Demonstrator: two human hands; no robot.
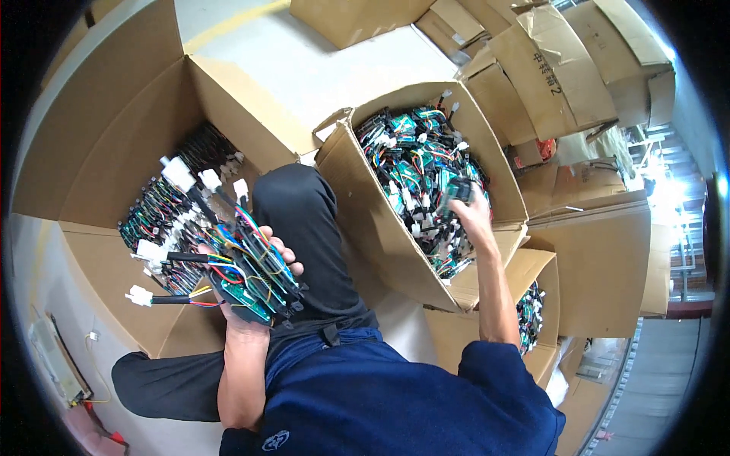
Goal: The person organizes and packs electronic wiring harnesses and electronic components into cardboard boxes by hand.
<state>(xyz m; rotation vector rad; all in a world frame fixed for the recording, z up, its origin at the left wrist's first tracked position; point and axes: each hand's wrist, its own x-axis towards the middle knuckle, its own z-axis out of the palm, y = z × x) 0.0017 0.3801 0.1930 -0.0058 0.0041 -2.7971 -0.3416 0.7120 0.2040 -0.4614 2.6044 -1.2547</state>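
Note:
My left hand [237, 318] is closed round a bundle of green circuit boards [262, 277] with coloured wires and white plugs [179, 173] sticking out to the upper left. My right hand [473, 213] reaches into a cardboard box [395, 242] heaped with loose circuit boards [414, 163], its fingers on one dark-and-green circuit board [459, 190]. To the left, a larger open box [106, 266] contains circuit boards set in tight rows [163, 209], their white plugs showing. The bundle in my left hand hides part of those rows.
Another box [555, 273] with more loose boards [530, 315] stands right of my right forearm. Stacked and folded cartons [544, 72] fill the far right. On the floor at the left lies a long pale device [57, 357] with a thin cable. My bent legs [304, 243] sit between the boxes.

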